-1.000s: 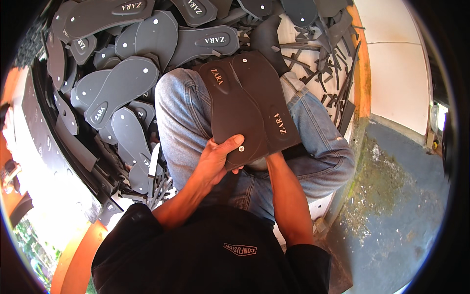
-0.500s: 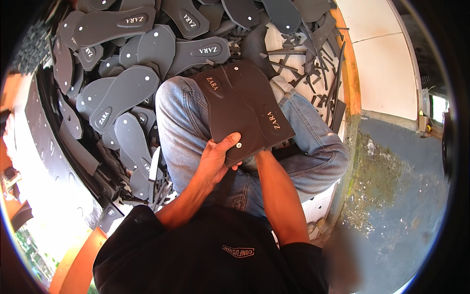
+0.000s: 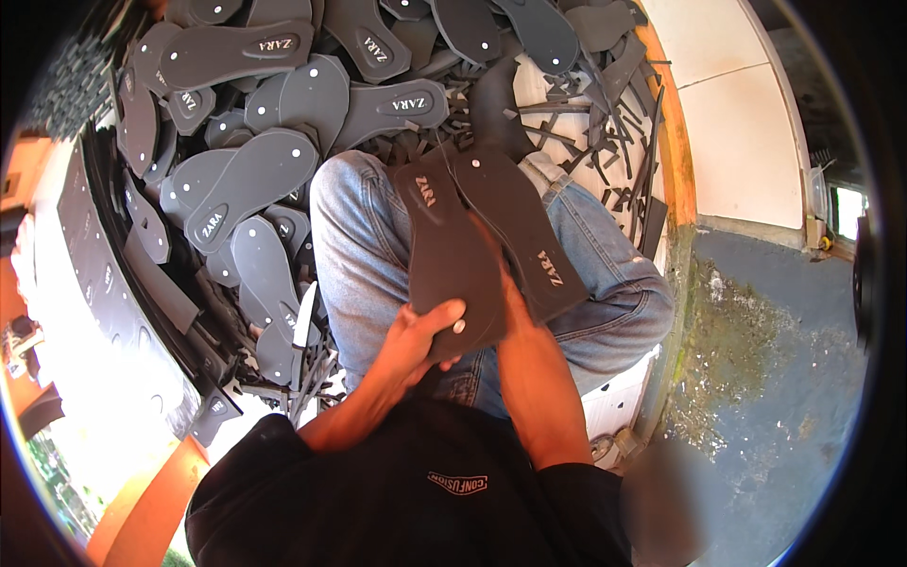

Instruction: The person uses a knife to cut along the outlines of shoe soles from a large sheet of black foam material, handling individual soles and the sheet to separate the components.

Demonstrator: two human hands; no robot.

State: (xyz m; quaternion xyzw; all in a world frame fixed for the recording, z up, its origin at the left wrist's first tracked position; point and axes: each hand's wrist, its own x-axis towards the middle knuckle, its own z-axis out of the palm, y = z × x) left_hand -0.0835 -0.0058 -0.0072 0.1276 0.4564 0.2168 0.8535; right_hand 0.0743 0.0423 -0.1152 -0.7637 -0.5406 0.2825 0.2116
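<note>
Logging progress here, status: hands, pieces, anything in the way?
Left hand gripping near end of left sole piece. Right hand partly hidden by right sole piece. Gap between pieces. Offcuts farther out.

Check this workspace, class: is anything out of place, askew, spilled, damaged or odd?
Yes. Thin black strip-shaped offcuts lie strewn at random on the white surface at upper right, looking untidy. Also, the blue-grey floor at right bears a rough green-brown patch, so it looks stained or worn.

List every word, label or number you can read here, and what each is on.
I won't copy wording, only place it:
Left sole: pale word, far end.
Right sole: pale word, near end.
Black shirt: pale framed word.
Piled soles: pale words, some too small.
</note>
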